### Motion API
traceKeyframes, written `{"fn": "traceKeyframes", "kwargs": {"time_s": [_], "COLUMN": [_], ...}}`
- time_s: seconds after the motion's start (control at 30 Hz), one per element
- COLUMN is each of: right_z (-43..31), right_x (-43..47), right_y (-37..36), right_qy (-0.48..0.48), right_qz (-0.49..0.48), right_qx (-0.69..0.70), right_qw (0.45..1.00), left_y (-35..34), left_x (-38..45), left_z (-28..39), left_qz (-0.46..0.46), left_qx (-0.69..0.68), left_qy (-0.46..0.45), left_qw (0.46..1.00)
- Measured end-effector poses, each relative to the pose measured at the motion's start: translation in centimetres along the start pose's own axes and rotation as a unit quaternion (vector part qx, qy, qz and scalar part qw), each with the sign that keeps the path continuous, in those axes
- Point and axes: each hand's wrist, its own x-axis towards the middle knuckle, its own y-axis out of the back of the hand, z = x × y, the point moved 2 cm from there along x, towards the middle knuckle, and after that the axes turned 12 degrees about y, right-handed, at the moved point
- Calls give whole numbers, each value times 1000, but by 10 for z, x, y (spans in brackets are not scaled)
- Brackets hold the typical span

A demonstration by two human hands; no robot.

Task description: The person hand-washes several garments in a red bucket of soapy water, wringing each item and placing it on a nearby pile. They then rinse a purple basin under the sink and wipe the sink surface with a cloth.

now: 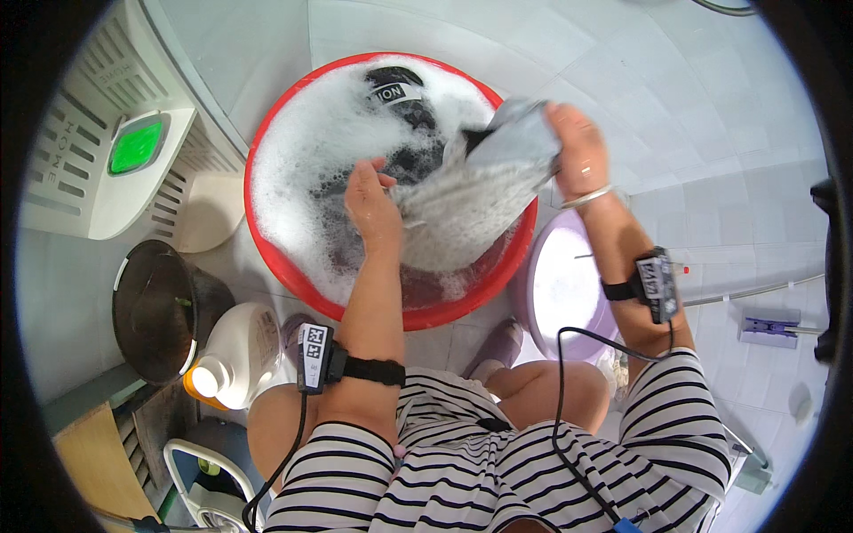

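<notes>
A red-rimmed tub (pixel 283 283) stands before me, full of white suds (pixel 293 166). Over its right side a wet grey garment (pixel 476 200) is stretched, blurred by motion. My right hand (pixel 578 150) grips its upper right end, where a smooth pale grey part shows. At the garment's left edge is my left hand (pixel 374 200), its fingers curled against the cloth. Farther back in the foam lies a black garment (pixel 394 78) with a white printed band, partly sunk. Below the lifted cloth, murky water shows near the front rim.
A lilac basin (pixel 566 286) with whitish contents stands right of the tub. To the left are a dark bucket (pixel 153 313), a white jug (pixel 243 353) and white slotted baskets (pixel 100 133), one carrying a green-topped box (pixel 136 145). A cable hangs from each wrist-strapped device.
</notes>
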Motion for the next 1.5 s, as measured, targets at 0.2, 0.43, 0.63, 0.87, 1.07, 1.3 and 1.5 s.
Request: {"fn": "traceKeyframes", "kwargs": {"time_s": [0.2, 0.43, 0.63, 0.87, 1.07, 1.3, 1.5], "right_z": [-17, 141, 206, 238, 147, -37, -45], "right_x": [6, -61, -124, -128, -63, -19, -58], "right_y": [22, -15, -61, -37, -8, -12, 7], "right_qy": [59, -54, -15, -147, -54, -231, -195], "right_qz": [23, -138, -328, -501, -219, -42, -13], "right_qx": [-80, -358, -510, -509, -375, 342, 597], "right_qw": [995, 922, 795, 684, 899, 910, 778], "left_y": [9, 25, 28, 25, 11, -19, -42], "left_x": [2, 6, 5, -4, -24, -55, -40], "left_z": [-20, -80, -89, -74, -55, -33, 2], "left_qz": [32, 21, -1, -34, -156, -181, -61], "left_qx": [171, 325, 306, 313, 336, 312, 202], "left_qy": [-93, -40, -40, -62, -201, -229, -197], "left_qw": [980, 945, 951, 947, 907, 904, 957]}}
